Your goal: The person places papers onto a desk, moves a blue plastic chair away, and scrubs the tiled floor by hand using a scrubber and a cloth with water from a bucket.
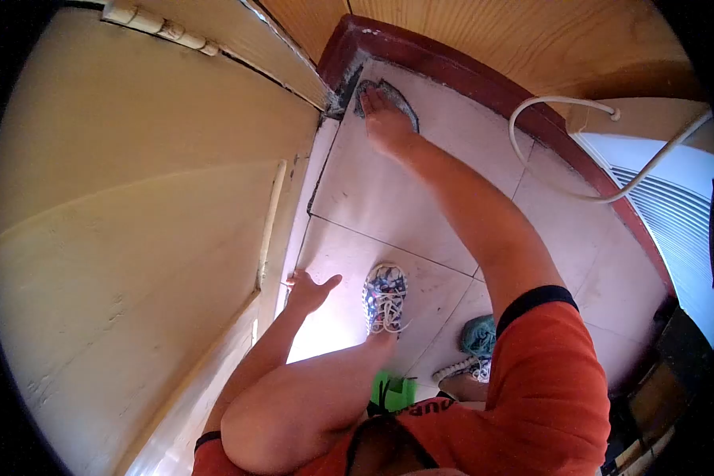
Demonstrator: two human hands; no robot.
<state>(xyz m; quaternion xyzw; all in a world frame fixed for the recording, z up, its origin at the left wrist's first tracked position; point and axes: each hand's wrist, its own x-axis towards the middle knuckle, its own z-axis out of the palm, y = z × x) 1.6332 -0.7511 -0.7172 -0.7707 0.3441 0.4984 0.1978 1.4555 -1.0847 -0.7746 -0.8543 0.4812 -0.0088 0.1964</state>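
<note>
My right hand [385,119] lies flat with its fingers pressed on a dark grey cloth [401,98] on the tiled floor [389,190], in the corner by the dark red skirting. My left hand [313,292] is low at the left, beside the edge of the door frame, thumb spread away from the fingers and nothing seen in it. Some of its fingertips are hard to make out against the edge.
A cream door [159,182] stands at the left. A white cable [523,151] loops near a white-blue appliance [674,190] at the right. My patterned shoe [385,297] is on the tiles, with a teal bundle [478,336] near the other shoe.
</note>
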